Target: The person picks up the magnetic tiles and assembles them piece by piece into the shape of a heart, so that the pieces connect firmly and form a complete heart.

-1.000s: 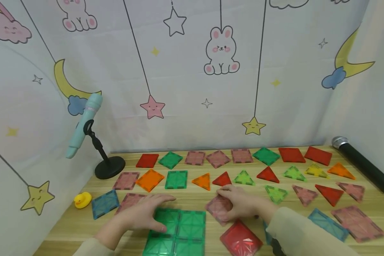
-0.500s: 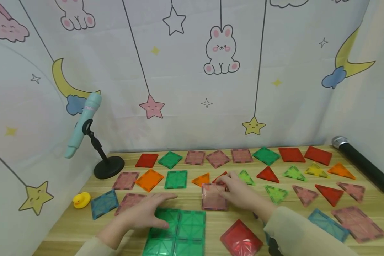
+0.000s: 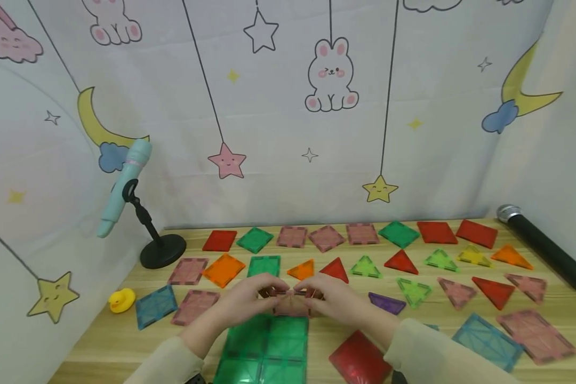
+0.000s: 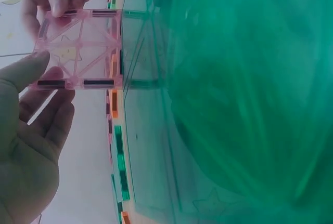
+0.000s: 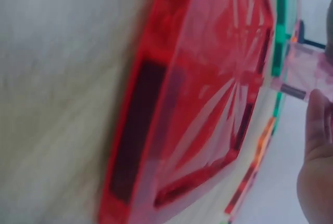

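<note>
A see-through pink square magnetic tile (image 3: 292,306) stands upright at the far edge of a block of green square tiles (image 3: 286,341). My left hand (image 3: 247,300) pinches its left edge. On its right edge, the fingers of my right hand (image 3: 337,298) hold it too. The left wrist view shows the pink tile (image 4: 78,52) with its lower edge at the green tiles and both hands near its upper corners. A glossy red square tile (image 3: 360,358) lies to the right of the green block, partly under my right forearm.
Rows of loose square and triangle tiles lie behind, among them an orange square (image 3: 224,270) and a red triangle (image 3: 335,269). A purple tile (image 3: 386,303) and a blue one (image 3: 488,341) lie rightward. Microphones (image 3: 125,186) and a yellow duck (image 3: 122,301) edge the table.
My right hand has lifted the pink tile from the table and brought it left, upright, to the green block. My left hand has moved right and now grips it too.
</note>
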{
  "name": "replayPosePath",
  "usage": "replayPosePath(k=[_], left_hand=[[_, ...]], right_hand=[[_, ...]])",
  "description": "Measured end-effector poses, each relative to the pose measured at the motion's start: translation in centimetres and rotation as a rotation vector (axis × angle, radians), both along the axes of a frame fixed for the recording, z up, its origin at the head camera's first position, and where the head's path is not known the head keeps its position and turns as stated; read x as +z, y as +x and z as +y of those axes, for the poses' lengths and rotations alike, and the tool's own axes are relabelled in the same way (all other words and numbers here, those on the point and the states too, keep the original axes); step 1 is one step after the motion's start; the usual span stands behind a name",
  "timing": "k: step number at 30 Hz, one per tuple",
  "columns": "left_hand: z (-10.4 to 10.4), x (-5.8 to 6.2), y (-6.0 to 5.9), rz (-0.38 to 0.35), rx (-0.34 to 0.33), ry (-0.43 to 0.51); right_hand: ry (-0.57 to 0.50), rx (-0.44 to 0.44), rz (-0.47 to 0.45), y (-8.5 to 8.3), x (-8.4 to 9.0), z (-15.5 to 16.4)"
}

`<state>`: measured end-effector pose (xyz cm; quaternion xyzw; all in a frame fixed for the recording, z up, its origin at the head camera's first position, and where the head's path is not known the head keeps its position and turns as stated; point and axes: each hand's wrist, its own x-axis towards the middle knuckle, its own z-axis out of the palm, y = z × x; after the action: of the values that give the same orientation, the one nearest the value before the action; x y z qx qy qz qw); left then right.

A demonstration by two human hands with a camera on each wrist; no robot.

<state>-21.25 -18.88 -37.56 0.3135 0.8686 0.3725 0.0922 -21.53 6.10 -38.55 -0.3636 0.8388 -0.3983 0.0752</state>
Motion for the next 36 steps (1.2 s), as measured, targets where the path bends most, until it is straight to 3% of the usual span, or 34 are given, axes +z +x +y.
replayPosePath(k=[3, 8, 13, 17, 20, 25, 36], left_hand=[[0.2, 0.1, 0.1, 0.006, 0.011, 0.007], [-0.2, 0.2, 0.2, -0.018, 0.032, 0.015], [-0.5, 0.2, 0.1, 0.008, 0.031, 0.031], [-0.6, 0.3, 0.0, 0.020, 0.019, 0.067], [-0.7, 0.3, 0.0, -0.004, 0.012, 0.098], [-0.8, 0.1, -0.1, -0.058, -0.021, 0.147], [-0.8, 0.1, -0.3, -0.040, -0.010, 0.118]], right_hand=[[-0.010, -0.014, -0.040, 0.2, 0.4, 0.6], [0.021, -0.164, -0.047, 0.0, 1.3, 4.1], [0.061, -0.303, 0.004, -0.3, 2.1, 9.6], [0.085, -0.385, -0.043, -0.1, 2.7, 14.5], [0.154, -0.451, -0.027, 0.3, 2.8, 18.3], [0.324, -0.526, 0.048, 1.2, 1.7, 24.6], [0.585, -0.526, -0.019, 2.8, -2.6, 33.9]])
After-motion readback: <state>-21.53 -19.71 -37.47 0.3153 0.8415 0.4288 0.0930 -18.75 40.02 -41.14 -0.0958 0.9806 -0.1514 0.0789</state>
